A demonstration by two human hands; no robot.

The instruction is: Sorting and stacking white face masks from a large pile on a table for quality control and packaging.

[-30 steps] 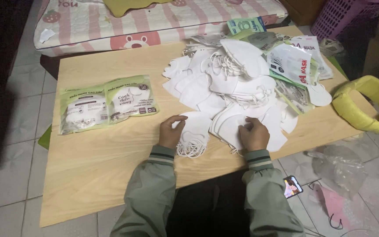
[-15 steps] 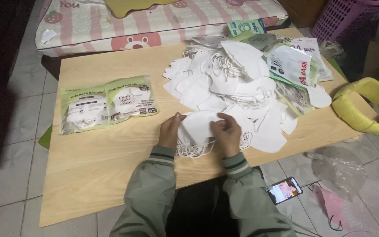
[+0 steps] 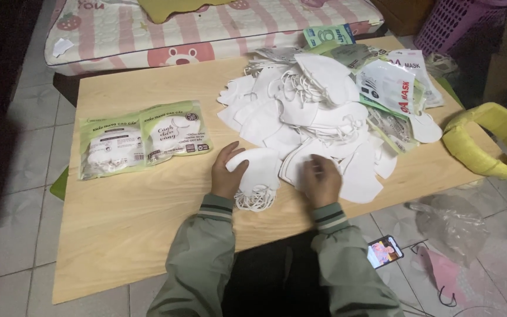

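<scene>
Left hand (image 3: 227, 175) gripping a small stack of white face masks (image 3: 257, 170) near the table's (image 3: 124, 223) front edge. Right hand (image 3: 321, 181) loosely curled on the loose mask pile (image 3: 318, 111), apparently empty. Best lifting one mask cleanly, ear loops untangled

The light wooden tabletop (image 3: 130, 235) carries two sealed green mask packets (image 3: 143, 140) near its left edge. A heap of loose white face masks (image 3: 306, 117) fills the right half, with printed packets (image 3: 391, 88) toward the far right corner.
</scene>
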